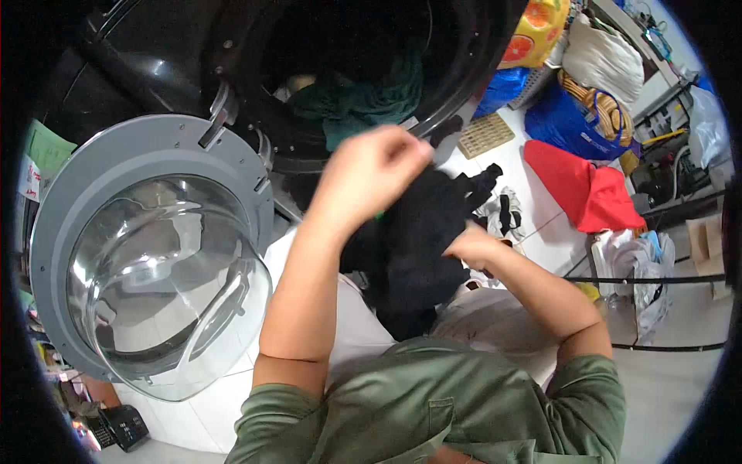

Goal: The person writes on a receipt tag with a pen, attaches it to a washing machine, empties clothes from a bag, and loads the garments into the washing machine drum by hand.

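Observation:
My left hand point(375, 166), smeared by motion, is raised before the washing machine's drum opening point(456, 116). Its fingers curl inward; what they hold, if anything, cannot be made out. Lower and to the right, my right hand point(475, 247) is closed at the edge of a black garment point(421, 240). That dark cloth hangs over my lap, its upper part just below my left hand. Inside the drum lies a dark green cloth point(371, 104), draped over the lower rim. The round glass door point(170, 271) stands swung out to the left.
On the right floor lie a red cloth point(583, 189), a beige perforated mat point(485, 135) and black and white clothes point(506, 213). A blue bag point(564, 120) stands behind them. Black rack bars point(649, 280) with plastic bags run along the right. A dark device point(124, 427) sits lower left.

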`<action>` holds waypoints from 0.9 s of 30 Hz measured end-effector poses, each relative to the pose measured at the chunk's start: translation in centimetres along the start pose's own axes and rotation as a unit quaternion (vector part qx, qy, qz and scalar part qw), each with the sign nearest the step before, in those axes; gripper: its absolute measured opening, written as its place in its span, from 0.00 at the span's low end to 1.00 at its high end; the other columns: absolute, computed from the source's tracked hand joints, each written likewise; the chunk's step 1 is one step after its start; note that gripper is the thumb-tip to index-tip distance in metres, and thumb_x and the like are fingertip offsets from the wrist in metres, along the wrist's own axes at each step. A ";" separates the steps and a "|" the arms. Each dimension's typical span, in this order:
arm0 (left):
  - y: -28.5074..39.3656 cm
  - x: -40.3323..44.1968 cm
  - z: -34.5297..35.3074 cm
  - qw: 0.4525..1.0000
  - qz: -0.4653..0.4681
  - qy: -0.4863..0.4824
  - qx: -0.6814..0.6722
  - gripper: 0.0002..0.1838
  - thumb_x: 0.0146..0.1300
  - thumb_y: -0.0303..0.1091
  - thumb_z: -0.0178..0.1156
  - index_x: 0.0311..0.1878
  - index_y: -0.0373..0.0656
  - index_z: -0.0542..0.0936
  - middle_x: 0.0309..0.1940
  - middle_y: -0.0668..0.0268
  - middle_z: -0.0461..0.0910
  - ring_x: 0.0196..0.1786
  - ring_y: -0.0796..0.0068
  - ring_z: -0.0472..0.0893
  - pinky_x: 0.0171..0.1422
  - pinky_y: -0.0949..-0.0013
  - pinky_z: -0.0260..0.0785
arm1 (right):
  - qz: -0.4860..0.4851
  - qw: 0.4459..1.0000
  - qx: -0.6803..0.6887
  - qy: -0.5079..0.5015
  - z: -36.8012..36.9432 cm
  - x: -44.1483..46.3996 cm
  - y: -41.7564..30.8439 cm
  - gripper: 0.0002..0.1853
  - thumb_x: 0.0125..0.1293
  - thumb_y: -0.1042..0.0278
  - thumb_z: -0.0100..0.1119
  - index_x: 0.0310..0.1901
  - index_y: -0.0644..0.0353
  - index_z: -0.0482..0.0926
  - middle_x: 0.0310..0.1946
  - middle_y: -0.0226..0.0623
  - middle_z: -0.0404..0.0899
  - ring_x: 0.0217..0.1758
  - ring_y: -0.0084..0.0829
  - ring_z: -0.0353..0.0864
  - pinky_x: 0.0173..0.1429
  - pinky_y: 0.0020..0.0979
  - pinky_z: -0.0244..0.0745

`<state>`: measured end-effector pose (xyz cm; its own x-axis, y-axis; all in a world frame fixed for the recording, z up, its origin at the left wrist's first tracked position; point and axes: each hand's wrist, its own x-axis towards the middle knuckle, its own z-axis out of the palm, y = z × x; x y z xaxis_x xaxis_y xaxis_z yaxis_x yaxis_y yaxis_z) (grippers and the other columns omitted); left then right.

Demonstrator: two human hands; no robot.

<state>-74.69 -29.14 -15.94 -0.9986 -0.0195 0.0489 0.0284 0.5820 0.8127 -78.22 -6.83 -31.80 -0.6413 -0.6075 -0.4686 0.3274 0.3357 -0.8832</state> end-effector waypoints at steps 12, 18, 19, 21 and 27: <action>-4.4 0.8 -3.6 0.782 0.189 0.427 -0.413 0.09 0.67 0.26 0.53 0.46 0.31 0.76 0.38 0.52 0.81 0.37 0.66 0.82 0.46 0.67 0.76 | -0.262 0.942 -0.028 0.207 0.8 15.1 -26.3 0.09 0.63 0.76 0.55 0.44 0.66 0.78 0.35 0.34 0.82 0.34 0.29 0.82 0.43 0.27 0.77; -5.8 1.5 -2.4 0.789 0.221 0.467 -0.334 0.09 0.66 0.24 0.52 0.46 0.30 0.77 0.38 0.53 0.81 0.37 0.68 0.82 0.45 0.68 0.77 | 0.023 0.857 -0.416 -0.303 12.9 23.8 2.3 0.27 0.58 0.40 0.61 0.32 0.64 0.83 0.29 0.44 0.83 0.31 0.34 0.84 0.38 0.39 0.78; -6.1 1.7 -2.0 0.797 0.225 0.451 -0.333 0.09 0.67 0.25 0.53 0.45 0.30 0.77 0.38 0.54 0.82 0.37 0.70 0.82 0.45 0.69 0.76 | -0.066 0.851 -0.470 -0.224 14.8 25.5 11.0 0.31 0.52 0.45 0.68 0.50 0.62 0.78 0.41 0.50 0.82 0.44 0.43 0.83 0.51 0.41 0.77; -6.0 1.9 -1.5 0.817 0.203 0.433 -0.323 0.08 0.68 0.25 0.53 0.45 0.32 0.78 0.37 0.58 0.81 0.36 0.75 0.80 0.44 0.73 0.75 | 0.003 0.864 -0.504 -0.009 16.4 20.3 18.4 0.41 0.53 0.48 0.68 0.64 0.60 0.63 0.49 0.56 0.79 0.53 0.51 0.79 0.60 0.47 0.71; -7.3 1.7 -0.8 0.919 0.099 0.290 -0.246 0.11 0.67 0.32 0.59 0.46 0.36 0.80 0.38 0.61 0.83 0.38 0.77 0.81 0.45 0.75 0.73 | 0.168 0.906 -0.321 -0.217 9.3 19.6 20.0 0.26 0.47 0.63 0.65 0.49 0.66 0.77 0.47 0.56 0.79 0.48 0.43 0.82 0.54 0.40 0.73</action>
<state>-76.60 -34.03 -21.32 -0.7837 -0.4668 0.4098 0.3666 0.1850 0.9118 -77.80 -18.70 -58.75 -0.2009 -0.5723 -0.7951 -0.1062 0.8196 -0.5630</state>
